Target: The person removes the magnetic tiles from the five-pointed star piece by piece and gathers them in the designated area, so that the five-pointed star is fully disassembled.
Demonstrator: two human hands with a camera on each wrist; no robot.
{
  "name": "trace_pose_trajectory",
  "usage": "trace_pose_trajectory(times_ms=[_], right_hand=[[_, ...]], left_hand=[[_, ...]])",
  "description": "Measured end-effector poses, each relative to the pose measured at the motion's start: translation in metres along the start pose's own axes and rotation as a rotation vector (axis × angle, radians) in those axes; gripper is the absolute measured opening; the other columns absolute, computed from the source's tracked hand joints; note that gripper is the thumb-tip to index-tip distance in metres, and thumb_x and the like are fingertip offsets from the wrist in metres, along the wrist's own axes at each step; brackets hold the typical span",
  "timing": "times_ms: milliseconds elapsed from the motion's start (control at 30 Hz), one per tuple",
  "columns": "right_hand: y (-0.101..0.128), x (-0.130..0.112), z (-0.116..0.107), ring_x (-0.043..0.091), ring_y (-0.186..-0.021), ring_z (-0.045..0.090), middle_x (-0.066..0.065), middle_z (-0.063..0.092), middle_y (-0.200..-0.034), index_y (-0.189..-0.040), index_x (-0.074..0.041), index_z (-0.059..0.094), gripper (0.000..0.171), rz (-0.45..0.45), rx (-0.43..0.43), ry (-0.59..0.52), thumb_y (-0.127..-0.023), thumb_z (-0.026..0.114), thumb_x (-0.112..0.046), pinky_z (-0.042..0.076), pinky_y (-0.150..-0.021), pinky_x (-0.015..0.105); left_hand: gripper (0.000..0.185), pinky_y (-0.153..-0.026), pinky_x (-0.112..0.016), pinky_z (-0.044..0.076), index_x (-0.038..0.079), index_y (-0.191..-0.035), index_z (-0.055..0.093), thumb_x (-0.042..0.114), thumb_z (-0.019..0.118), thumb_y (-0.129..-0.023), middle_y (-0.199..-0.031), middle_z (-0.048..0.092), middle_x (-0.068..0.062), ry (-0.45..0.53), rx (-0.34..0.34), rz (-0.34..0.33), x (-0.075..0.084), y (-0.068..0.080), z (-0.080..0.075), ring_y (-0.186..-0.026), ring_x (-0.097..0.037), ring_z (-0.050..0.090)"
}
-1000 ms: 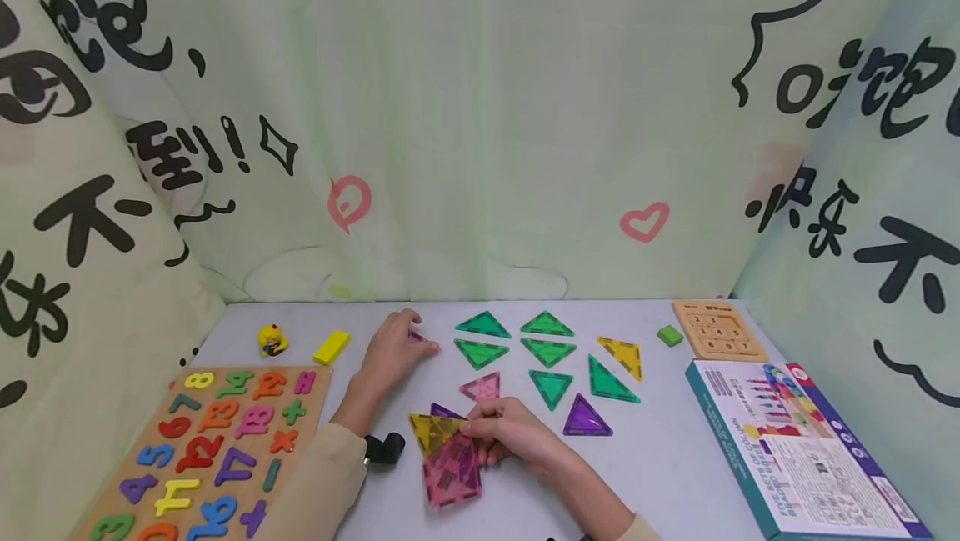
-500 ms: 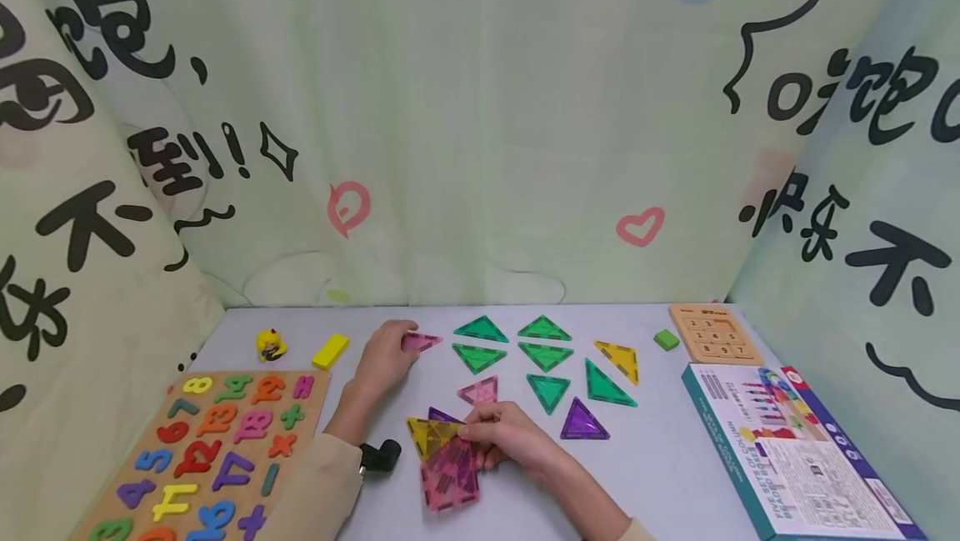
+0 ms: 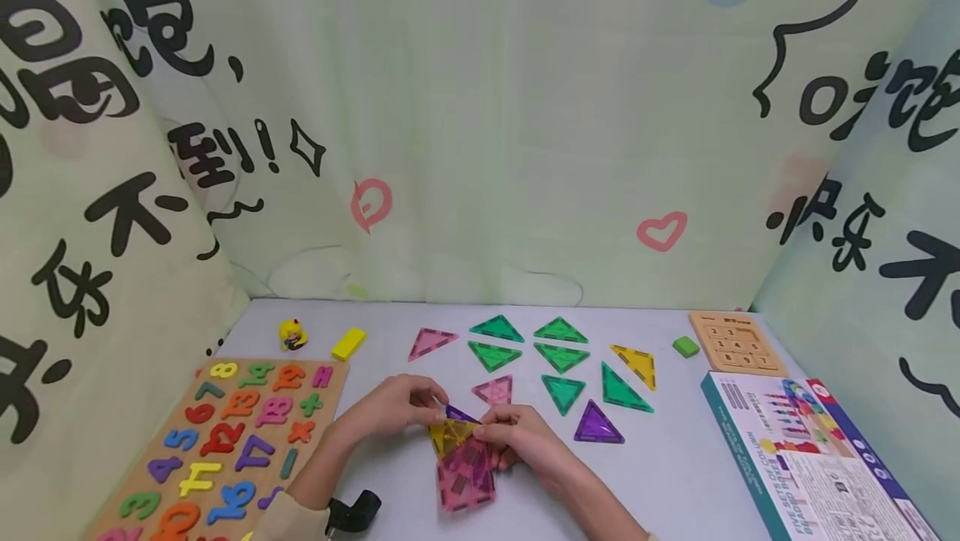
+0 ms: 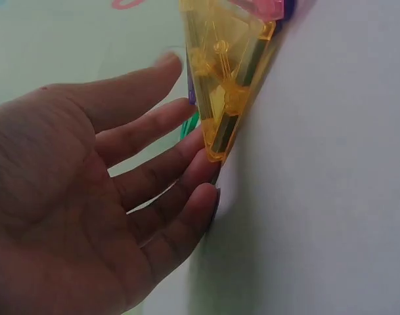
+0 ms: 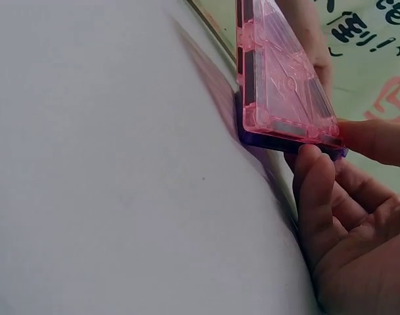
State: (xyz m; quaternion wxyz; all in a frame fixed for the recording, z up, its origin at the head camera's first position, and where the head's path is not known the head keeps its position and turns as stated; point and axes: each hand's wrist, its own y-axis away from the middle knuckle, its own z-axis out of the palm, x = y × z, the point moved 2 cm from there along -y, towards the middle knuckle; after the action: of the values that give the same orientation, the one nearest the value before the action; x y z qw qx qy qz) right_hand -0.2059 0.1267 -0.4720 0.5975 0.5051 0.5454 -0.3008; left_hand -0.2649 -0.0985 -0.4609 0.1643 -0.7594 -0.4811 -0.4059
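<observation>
My right hand [image 3: 517, 437] pinches the edge of a cluster of see-through magnetic tiles low in the middle of the head view. That cluster joins a pink square tile [image 3: 467, 483], a yellow triangle tile [image 3: 450, 437] and a purple tile [image 3: 459, 414]. In the right wrist view, thumb and fingers hold a corner where a pink tile [image 5: 285, 85] lies over purple. My left hand [image 3: 401, 403] is at the cluster's upper left. In the left wrist view its relaxed fingertips touch or nearly touch the yellow tile [image 4: 222, 79], with the thumb apart from it.
Loose pink triangles [image 3: 431, 343], several green triangles [image 3: 562, 393], a yellow triangle [image 3: 636, 366] and a purple triangle [image 3: 597, 424] lie behind and to the right. A number board [image 3: 187, 462] lies left, a box [image 3: 817, 458] right, a yellow block [image 3: 348, 344] at back left.
My left hand has let go of a pink triangle, now flat at the back left, and come down toward the tile cluster. The right hand keeps its hold in place.
</observation>
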Motion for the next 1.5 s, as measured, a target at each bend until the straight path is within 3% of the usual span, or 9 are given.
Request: trace_pose_trajectory(times_ms=[100, 367, 633, 900, 1033, 1233, 1333, 1500], right_hand=[[0.001, 0.000, -0.002, 0.008, -0.054, 0.050, -0.003, 0.059, -0.070, -0.097, -0.001, 0.068, 0.022, -0.010, 0.012, -0.006, -0.088, 0.070, -0.022, 0.045, -0.052, 0.022], [0.000, 0.003, -0.003, 0.008, -0.053, 0.050, -0.002, 0.058, -0.069, -0.099, -0.001, 0.066, 0.022, -0.007, 0.035, 0.001, -0.088, 0.069, -0.020, 0.045, -0.052, 0.022], [0.001, 0.004, -0.005, 0.008, -0.056, 0.048, -0.004, 0.061, -0.072, -0.127, -0.002, 0.063, 0.040, -0.038, 0.032, 0.025, -0.091, 0.066, -0.020, 0.043, -0.051, 0.021], [0.003, 0.004, -0.006, 0.007, -0.055, 0.048, -0.005, 0.062, -0.070, -0.119, -0.001, 0.069, 0.034, -0.060, 0.038, 0.041, -0.090, 0.068, -0.018, 0.042, -0.050, 0.020], [0.004, 0.004, -0.006, 0.007, -0.055, 0.048, -0.006, 0.061, -0.069, -0.118, -0.001, 0.070, 0.033, -0.065, 0.028, 0.047, -0.090, 0.068, -0.018, 0.042, -0.050, 0.021], [0.004, 0.005, -0.006, 0.007, -0.055, 0.048, -0.006, 0.061, -0.068, -0.119, -0.002, 0.071, 0.033, -0.064, 0.028, 0.060, -0.090, 0.068, -0.019, 0.041, -0.050, 0.021], [0.004, 0.005, -0.004, 0.008, -0.055, 0.047, -0.006, 0.061, -0.068, -0.118, -0.003, 0.071, 0.032, -0.068, 0.034, 0.067, -0.091, 0.068, -0.019, 0.041, -0.050, 0.021], [0.003, 0.004, 0.003, 0.007, -0.054, 0.047, -0.005, 0.061, -0.071, -0.118, -0.004, 0.071, 0.030, -0.076, 0.018, 0.075, -0.091, 0.067, -0.018, 0.041, -0.050, 0.021]], left_hand=[[0.027, -0.077, -0.029, 0.050, 0.017, -0.109, 0.070, 0.024, 0.079, -0.085, -0.092, 0.067, 0.004, 0.011, -0.068, 0.026, 0.002, 0.005, 0.004, -0.086, -0.014, 0.059], [0.032, -0.073, -0.029, 0.049, 0.016, -0.106, 0.068, 0.013, 0.084, -0.078, -0.084, 0.064, 0.003, -0.021, -0.033, 0.026, 0.003, 0.002, 0.015, -0.079, -0.015, 0.057], [0.031, -0.073, -0.028, 0.046, 0.013, -0.109, 0.072, 0.015, 0.083, -0.080, -0.084, 0.063, 0.003, -0.026, -0.047, 0.029, 0.001, 0.000, 0.014, -0.080, -0.015, 0.055], [0.015, -0.077, -0.030, 0.048, 0.012, -0.101, 0.077, 0.015, 0.077, -0.086, -0.091, 0.072, 0.003, 0.040, -0.053, 0.052, -0.001, -0.001, 0.012, -0.084, -0.015, 0.057], [0.011, -0.076, -0.029, 0.048, 0.012, -0.098, 0.076, 0.017, 0.074, -0.089, -0.091, 0.071, 0.001, 0.073, 0.020, 0.042, -0.005, -0.001, 0.010, -0.084, -0.015, 0.056], [0.011, -0.073, -0.027, 0.050, 0.013, -0.097, 0.074, 0.016, 0.077, -0.086, -0.087, 0.066, -0.001, 0.082, 0.227, -0.068, -0.008, -0.005, 0.006, -0.082, -0.017, 0.055], [0.013, -0.071, -0.027, 0.050, 0.012, -0.096, 0.074, 0.015, 0.079, -0.084, -0.084, 0.064, -0.001, 0.051, 0.293, -0.092, -0.009, -0.010, 0.005, -0.080, -0.017, 0.055], [0.020, -0.068, -0.026, 0.046, 0.010, -0.101, 0.075, 0.017, 0.081, -0.083, -0.080, 0.062, -0.001, -0.087, 0.375, -0.124, -0.008, -0.018, 0.002, -0.076, -0.017, 0.052]])
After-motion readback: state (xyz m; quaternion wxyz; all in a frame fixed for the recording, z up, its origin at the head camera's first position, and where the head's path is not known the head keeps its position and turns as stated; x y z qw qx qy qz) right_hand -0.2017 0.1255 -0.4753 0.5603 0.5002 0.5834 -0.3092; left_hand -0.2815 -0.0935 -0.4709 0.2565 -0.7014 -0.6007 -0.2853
